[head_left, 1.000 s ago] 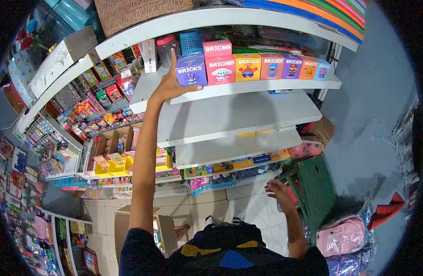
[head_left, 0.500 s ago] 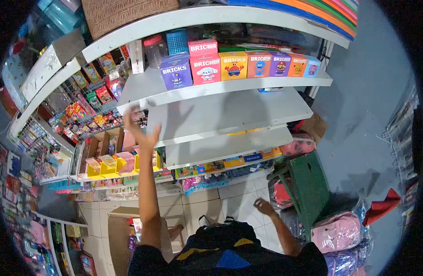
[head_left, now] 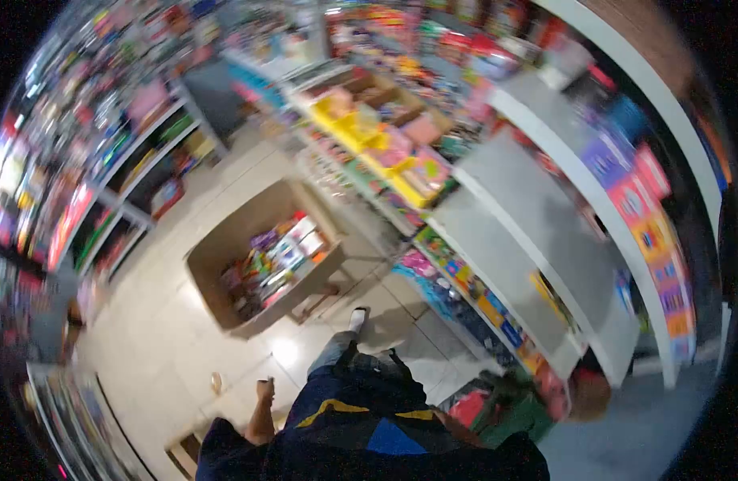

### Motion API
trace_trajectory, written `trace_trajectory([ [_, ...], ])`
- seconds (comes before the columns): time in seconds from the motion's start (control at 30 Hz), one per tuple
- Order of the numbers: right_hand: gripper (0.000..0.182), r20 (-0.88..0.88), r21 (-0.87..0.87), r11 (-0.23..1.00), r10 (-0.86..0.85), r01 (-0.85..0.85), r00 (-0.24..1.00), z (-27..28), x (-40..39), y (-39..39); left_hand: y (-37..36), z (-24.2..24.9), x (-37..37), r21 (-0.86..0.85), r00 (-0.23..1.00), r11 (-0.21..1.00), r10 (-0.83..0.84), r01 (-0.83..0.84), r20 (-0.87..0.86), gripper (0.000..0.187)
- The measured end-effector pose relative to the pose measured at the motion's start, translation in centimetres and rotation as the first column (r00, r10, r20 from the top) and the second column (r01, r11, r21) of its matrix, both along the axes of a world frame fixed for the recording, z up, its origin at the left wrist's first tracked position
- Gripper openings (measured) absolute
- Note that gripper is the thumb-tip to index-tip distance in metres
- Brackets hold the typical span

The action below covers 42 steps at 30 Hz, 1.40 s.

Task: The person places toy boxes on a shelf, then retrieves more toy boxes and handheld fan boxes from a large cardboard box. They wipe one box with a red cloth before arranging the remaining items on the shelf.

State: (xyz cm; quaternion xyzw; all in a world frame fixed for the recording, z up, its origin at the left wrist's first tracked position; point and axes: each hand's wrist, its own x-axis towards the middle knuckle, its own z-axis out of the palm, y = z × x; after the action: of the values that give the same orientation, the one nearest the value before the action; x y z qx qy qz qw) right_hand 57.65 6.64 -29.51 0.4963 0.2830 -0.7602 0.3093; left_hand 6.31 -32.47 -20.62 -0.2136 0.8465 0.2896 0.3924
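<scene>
Low beside my body on the left, my left hand hangs over the tiled floor with its fingers curled in, and no object shows in it. Only part of my right forearm appears at my other side; the hand itself is hidden. Ahead of my left hand stands an open cardboard box holding a heap of colourful packets and small boxes. Colourful brick-toy boxes line a white shelf at the right, apart from both hands. Motion blurs much of the view.
White shelves run diagonally along the right. Yellow bins sit on the display beyond the cardboard box. A grey shelf unit with goods stands at the left. Near my right side is a green piece of furniture.
My view has swung left, bringing the cardboard box to the middle. My left hand has dropped from beside the shelf and its spread fingers have curled. My right hand has gone out of sight.
</scene>
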Motion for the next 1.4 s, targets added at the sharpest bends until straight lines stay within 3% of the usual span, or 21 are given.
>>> trace_trajectory([
  [0.03, 0.04, -0.001, -0.015, 0.998, 0.066, -0.066, 0.998, -3.2, 0.3, 2.9, -3.5, -1.1, 1.3, -0.042, 0.992, 0.993, 0.111, -0.109, 0.052, 0.045],
  [0.1, 0.042, -0.001, -0.013, 0.979, 0.203, -0.203, 0.979, -8.4, -0.9, 8.8, -7.2, -1.2, 5.8, 0.134, 0.908, 0.901, 0.393, -0.412, 0.143, 0.049],
  [0.13, 0.033, 0.05, 0.206, 0.934, 0.287, -0.291, 0.957, -4.7, -4.8, 12.2, -7.9, -1.1, 7.9, 0.216, 0.84, 0.814, 0.503, -0.54, 0.204, 0.052],
  [0.17, 0.026, 0.147, 0.4, 0.829, 0.363, -0.391, 0.92, -2.3, -8.3, 16.2, -7.0, -0.3, 8.8, 0.19, 0.893, 0.882, 0.389, -0.432, 0.225, 0.052],
  [0.27, 0.017, 0.064, 0.892, 0.422, 0.228, -0.158, 0.972, 1.5, -22.3, 22.6, -2.8, 0.9, 9.0, 0.169, 0.97, 0.981, 0.057, -0.099, 0.235, 0.052],
  [0.3, 0.017, 0.002, 0.762, 0.647, -0.04, 0.025, 0.999, 4.8, -26.1, 24.4, -2.1, 0.0, 9.0, 0.193, 0.983, 0.981, -0.014, -0.023, 0.185, 0.052],
  [0.37, 0.025, -0.222, 0.776, 0.609, 0.019, 0.165, 0.975, 13.0, -33.4, 24.2, 0.8, 0.9, 8.9, 0.177, 0.966, 0.953, 0.229, -0.248, 0.121, 0.051],
  [0.4, 0.026, -0.352, 0.718, 0.647, 0.022, 0.255, 0.936, 10.5, -35.9, 25.5, 1.8, 1.3, 8.2, 0.192, 0.967, 0.949, 0.24, -0.251, 0.082, 0.05],
  [0.5, 0.029, -0.369, 0.774, 0.595, 0.145, 0.217, 0.918, 12.4, -43.5, 21.9, 1.6, 0.6, 5.7, 0.221, 0.961, 0.946, 0.261, -0.235, -0.093, 0.05],
  [0.6, 0.031, -0.203, 0.743, 0.665, 0.338, -0.081, 0.919, 12.4, -47.8, 15.5, -0.6, -1.8, 1.7, 0.204, 0.889, 0.946, 0.308, -0.251, -0.337, 0.05],
  [0.67, 0.032, -0.113, 0.718, 0.612, 0.572, -0.331, 0.812, 10.5, -50.0, 10.8, -1.9, -1.4, -2.5, 0.265, 0.805, 0.896, 0.437, -0.355, -0.4, 0.053],
  [0.73, 0.033, -0.144, 0.766, 0.353, 0.908, -0.537, 0.392, 12.1, -52.0, 6.7, -2.2, -0.7, -6.8, 0.369, 0.724, 0.842, 0.531, -0.393, -0.441, 0.054],
  [0.83, 0.032, -0.262, 0.633, 0.287, 0.953, -0.719, 0.151, 15.8, -55.5, 3.2, -1.1, 4.1, -12.9, 0.495, 0.703, 0.803, 0.56, -0.332, -0.439, 0.056],
  [0.97, 0.037, -0.52, 0.36, 0.566, 0.782, -0.742, 0.344, 21.0, -62.3, 2.5, 2.6, 10.9, -18.7, 0.6, 0.78, 0.775, 0.495, -0.196, -0.383, 0.066],
  [1.07, 0.035, -0.496, 0.481, 0.649, 0.756, -0.589, 0.427, 24.7, -67.3, 3.2, 5.5, 12.6, -20.8, 0.548, 0.891, 0.834, 0.296, -0.065, -0.345, 0.075],
  [1.13, 0.032, -0.449, 0.554, 0.731, 0.666, -0.398, 0.596, 22.1, -69.8, 4.5, 5.9, 9.3, -20.8, 0.495, 0.868, 0.869, 0.251, -0.007, -0.428, 0.073],
  [1.17, 0.031, -0.418, 0.609, 0.727, 0.634, -0.318, 0.65, 17.8, -70.8, 5.7, 6.2, 8.1, -20.8, 0.465, 0.854, 0.885, 0.226, 0.022, -0.469, 0.072],
  [1.2, 0.031, -0.391, 0.661, 0.712, 0.597, -0.237, 0.701, 14.2, -71.7, 6.8, 6.6, 8.4, -20.9, 0.476, 0.862, 0.879, 0.265, -0.032, -0.432, 0.069],
  [1.27, 0.035, -0.182, 0.773, 0.546, 0.677, -0.322, 0.713, 13.1, -73.0, 7.4, 7.1, 10.1, -20.3, 0.524, 0.839, 0.851, 0.312, -0.038, -0.446, 0.063],
  [1.33, 0.039, 0.009, 0.904, 0.294, 0.713, -0.311, 0.702, 9.8, -73.8, 7.9, 7.4, 10.1, -20.1, 0.526, 0.824, 0.849, 0.328, -0.043, -0.463, 0.058],
  [1.4, 0.04, 0.047, 0.941, 0.22, 0.667, -0.257, 0.743, 8.8, -75.6, 7.9, 7.0, 9.6, -19.9, 0.475, 0.823, 0.879, 0.303, -0.046, -0.481, 0.053],
])
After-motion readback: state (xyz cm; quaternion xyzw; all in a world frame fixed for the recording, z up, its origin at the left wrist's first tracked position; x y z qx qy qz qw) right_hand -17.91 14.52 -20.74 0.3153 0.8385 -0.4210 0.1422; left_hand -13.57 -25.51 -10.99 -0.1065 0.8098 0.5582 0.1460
